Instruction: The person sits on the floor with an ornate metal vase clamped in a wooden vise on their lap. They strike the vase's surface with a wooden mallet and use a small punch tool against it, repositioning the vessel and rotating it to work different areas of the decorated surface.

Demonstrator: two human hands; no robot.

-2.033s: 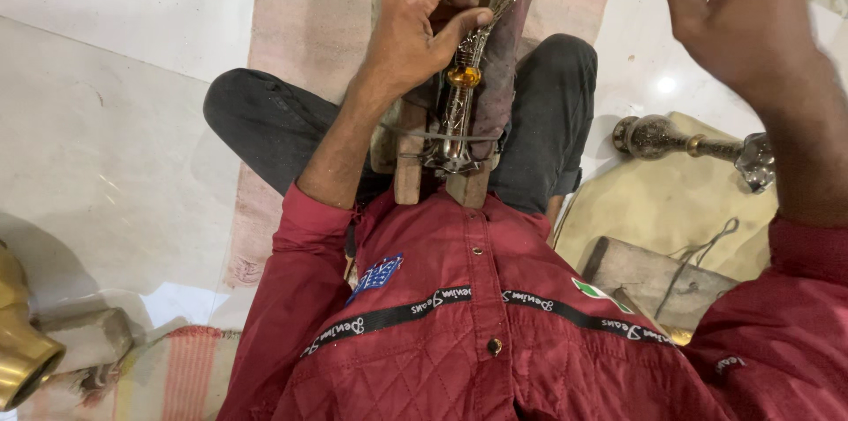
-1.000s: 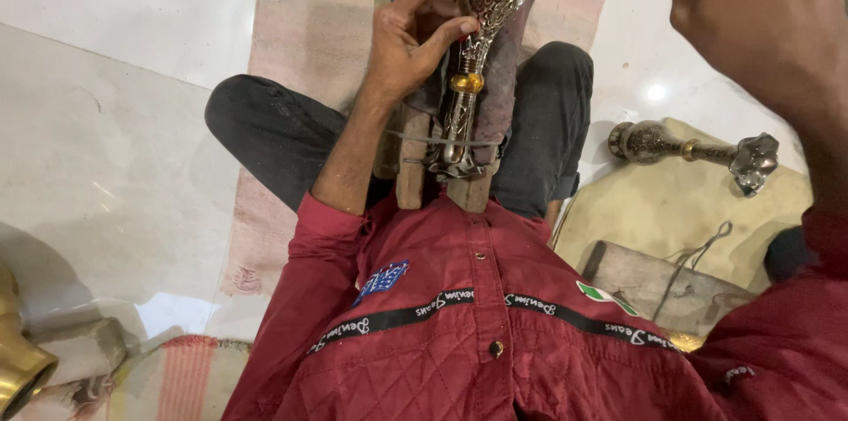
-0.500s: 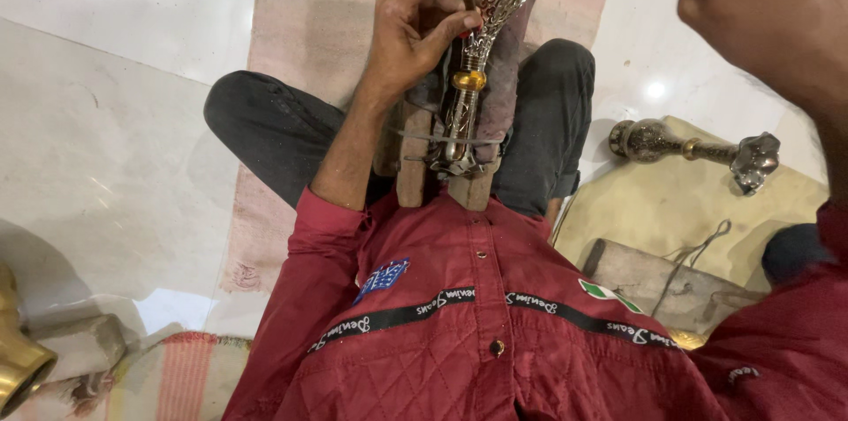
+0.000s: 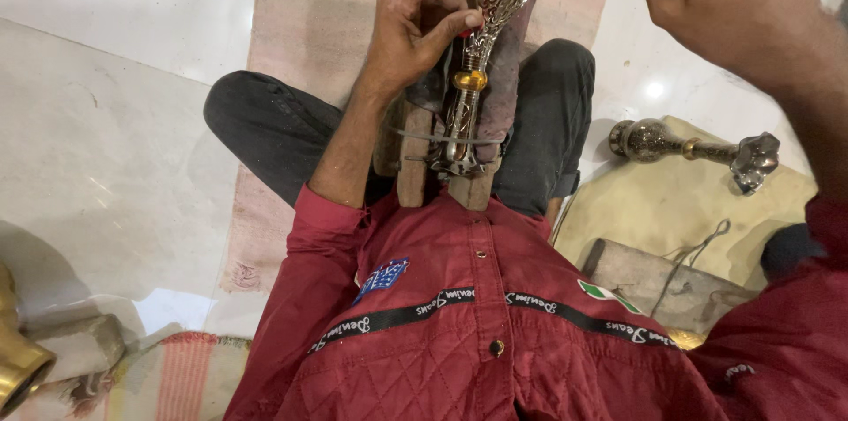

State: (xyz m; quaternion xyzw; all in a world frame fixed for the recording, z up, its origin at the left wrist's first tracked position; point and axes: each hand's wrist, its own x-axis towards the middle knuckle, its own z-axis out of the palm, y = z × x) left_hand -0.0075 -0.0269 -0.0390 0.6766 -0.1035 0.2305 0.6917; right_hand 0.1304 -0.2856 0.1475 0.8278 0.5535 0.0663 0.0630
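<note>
Left hand (image 4: 415, 28): we pinch the silver ornate piece (image 4: 481, 41), top centre, fingers closed on its bulb.
Right hand (image 4: 733, 10): upper right, raised; grip unclear, partly cropped.
Progress: piece sits clamped in wooden block (image 4: 411, 169); seemingly mid-work.

The person wears a quilted red shirt (image 4: 477, 350) stitched in a diamond pattern, fastened down the front by small round snap buttons (image 4: 497, 348). A black band (image 4: 415, 315) with pale lettering runs across the chest, broken at the button placket. A blue rectangular patch (image 4: 382, 277) sits above the band on one side, and a small green, white and red patch (image 4: 609, 295) on the other. The long red sleeves (image 4: 309, 253) end in plain cuffs; the left one stops at the wrist, leaving the forearm bare. The left hand (image 4: 415, 28) and right hand (image 4: 724, 6) are bare, without gloves or rings. Dark grey trousers (image 4: 265, 125) cover the legs.
</note>
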